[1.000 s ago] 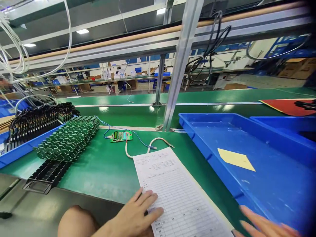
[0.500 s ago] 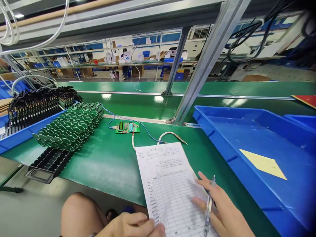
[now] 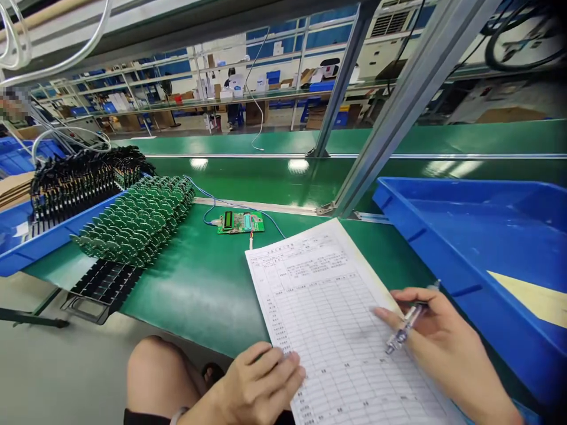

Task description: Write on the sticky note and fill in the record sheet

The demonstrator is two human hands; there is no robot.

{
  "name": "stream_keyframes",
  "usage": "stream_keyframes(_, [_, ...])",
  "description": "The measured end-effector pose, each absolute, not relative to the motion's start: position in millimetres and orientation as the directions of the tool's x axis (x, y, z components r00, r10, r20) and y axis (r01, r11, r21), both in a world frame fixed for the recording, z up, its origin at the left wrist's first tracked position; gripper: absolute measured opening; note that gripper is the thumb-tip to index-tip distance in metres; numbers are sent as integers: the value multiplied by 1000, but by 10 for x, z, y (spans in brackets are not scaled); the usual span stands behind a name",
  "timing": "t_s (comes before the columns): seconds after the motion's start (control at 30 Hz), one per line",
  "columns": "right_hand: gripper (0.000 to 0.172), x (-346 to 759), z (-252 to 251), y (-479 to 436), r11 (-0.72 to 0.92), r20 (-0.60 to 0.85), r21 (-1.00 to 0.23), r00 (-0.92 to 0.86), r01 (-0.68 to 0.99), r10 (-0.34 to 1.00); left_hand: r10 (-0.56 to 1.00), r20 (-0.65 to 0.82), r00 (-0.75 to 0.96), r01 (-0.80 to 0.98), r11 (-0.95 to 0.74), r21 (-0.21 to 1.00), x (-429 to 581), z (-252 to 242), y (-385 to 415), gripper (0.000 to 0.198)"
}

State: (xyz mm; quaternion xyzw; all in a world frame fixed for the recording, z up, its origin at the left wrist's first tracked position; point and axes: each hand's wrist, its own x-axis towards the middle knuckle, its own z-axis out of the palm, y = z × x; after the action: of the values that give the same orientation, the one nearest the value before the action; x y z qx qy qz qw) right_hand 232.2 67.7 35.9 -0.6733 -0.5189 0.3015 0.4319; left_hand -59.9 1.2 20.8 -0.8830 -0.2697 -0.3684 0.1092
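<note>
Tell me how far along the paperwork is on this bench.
Done: the white printed form sheet lies flat on the green mat, pinned at its lower edge by the left hand. In hand: the right hand holds a clear ballpoint pen over the grid. Left: the grid rows look mostly unfilled, though blurred.

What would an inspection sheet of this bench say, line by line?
Surface: green mat, bare in the middle.
Job's things: printed form lies flat; pen is over it.
Clutter: rack of green boards; black tray under it; blue bin with a yellow sheet; blue tray of black parts.
Hands: left hand presses the form's lower edge; right hand holds the pen.
Cables: blue wire to a small display board; white cables at left.
Surroundings: metal frame posts, shelving and a distant person.
</note>
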Motion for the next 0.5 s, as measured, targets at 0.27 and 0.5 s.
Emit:
stream_keyframes(0.27, [30,2322,409,1009,26,154,-609,86,792,984,535,557,636,638,-770,11,-424,41,-9,35])
stream_keyframes(0.5, [40,1982,657,1060,53,-14,-896,-148,441,989,531,602,597,657,-754,13,-255,-98,-83,27])
